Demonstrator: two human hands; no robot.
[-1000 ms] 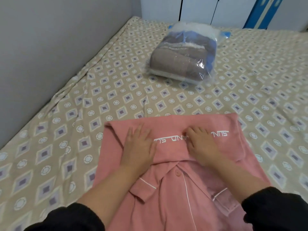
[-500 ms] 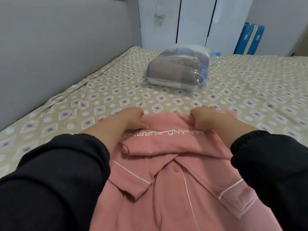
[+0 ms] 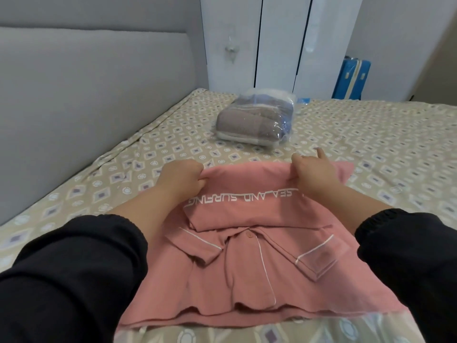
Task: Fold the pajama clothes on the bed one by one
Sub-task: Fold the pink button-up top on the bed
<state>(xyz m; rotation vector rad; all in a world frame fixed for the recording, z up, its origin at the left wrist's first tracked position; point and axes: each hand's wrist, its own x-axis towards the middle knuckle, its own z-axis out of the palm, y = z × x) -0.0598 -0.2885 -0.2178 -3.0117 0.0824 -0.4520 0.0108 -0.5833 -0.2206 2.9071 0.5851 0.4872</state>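
On the bed, both hands' fingers pinch pink pajamas.

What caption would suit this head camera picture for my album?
Left hand and right hand grip the far edge of a pink pajama top on a patterned beige bed sheet.

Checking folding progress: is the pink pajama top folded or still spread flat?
Partly folded: the pajama top has its far part doubled back over the collar, and both hands, left and right, grip the fold's far edge.
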